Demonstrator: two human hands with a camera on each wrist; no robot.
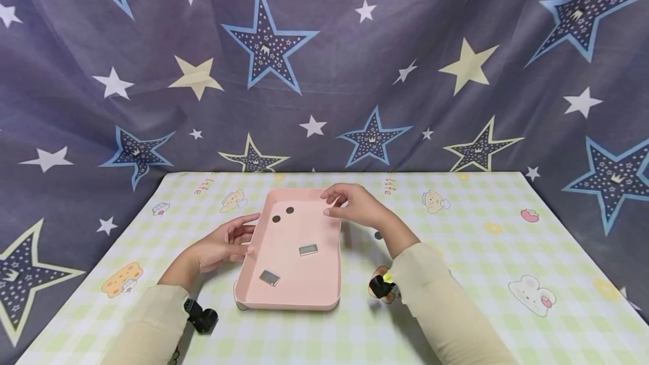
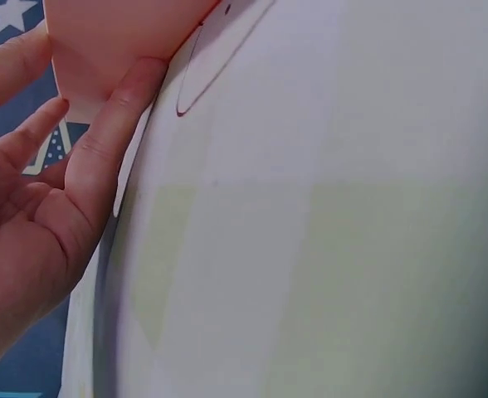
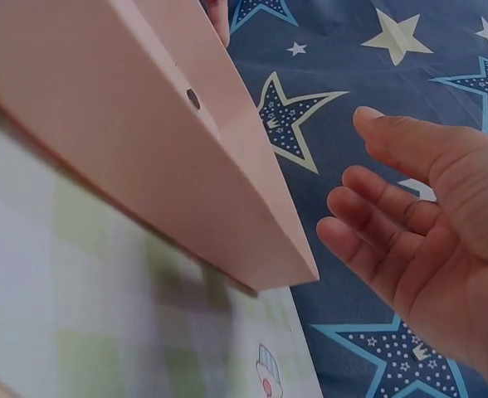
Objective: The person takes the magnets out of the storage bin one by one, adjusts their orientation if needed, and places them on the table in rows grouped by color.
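A shallow pink tray (image 1: 304, 300) lies on the table. In it are two small black discs (image 1: 290, 210) near the far end and two silver rectangular pieces, one at the middle (image 1: 308, 249) and one toward the near left (image 1: 270, 278). My left hand (image 1: 220, 245) touches the tray's outer left wall with extended fingers and thumb; in the left wrist view the thumb (image 2: 115, 124) lies along the pink wall. Over the far right corner, my right hand (image 1: 355, 204) hovers with loosely bent fingers, holding nothing. The right wrist view shows its fingers (image 3: 368, 211) apart from the tray wall.
Another dark disc (image 1: 378, 235) lies on the table right of the tray, beside the right forearm. A checked tablecloth (image 1: 476, 275) with cartoon prints covers the table. Behind it hangs a dark curtain (image 1: 324, 83) with stars. Small black devices (image 1: 201, 317) sit at both wrists.
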